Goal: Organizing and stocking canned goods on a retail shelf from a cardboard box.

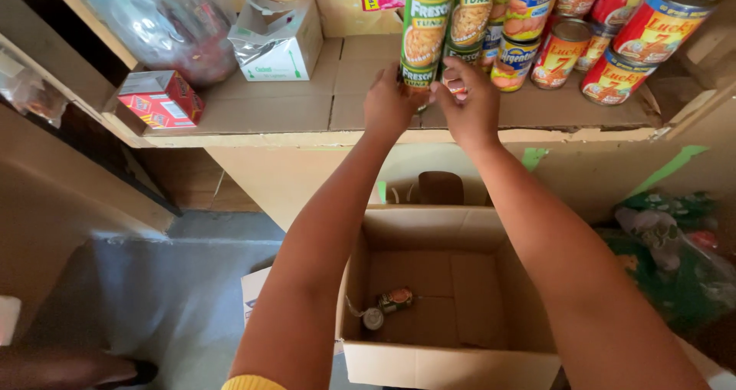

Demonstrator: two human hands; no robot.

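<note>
Both my arms reach up to a shelf (299, 106) lined with brown cardboard. My left hand (389, 103) grips the bottom of a tall stack of green cans (424, 30) at the shelf's middle. My right hand (466, 103) curls around a second green can stack (469, 14) just beside it, fingers at its lowest can. Below my arms an open cardboard box (448, 363) sits on the floor with one small can (391, 302) lying on its side inside.
Red and yellow cans (613, 45) are stacked at the shelf's right. A white carton (280, 41), a red box (157, 99) and a plastic bag (165, 22) sit at the left. Bagged goods (675, 252) lie right of the box. The floor (169, 283) is grey.
</note>
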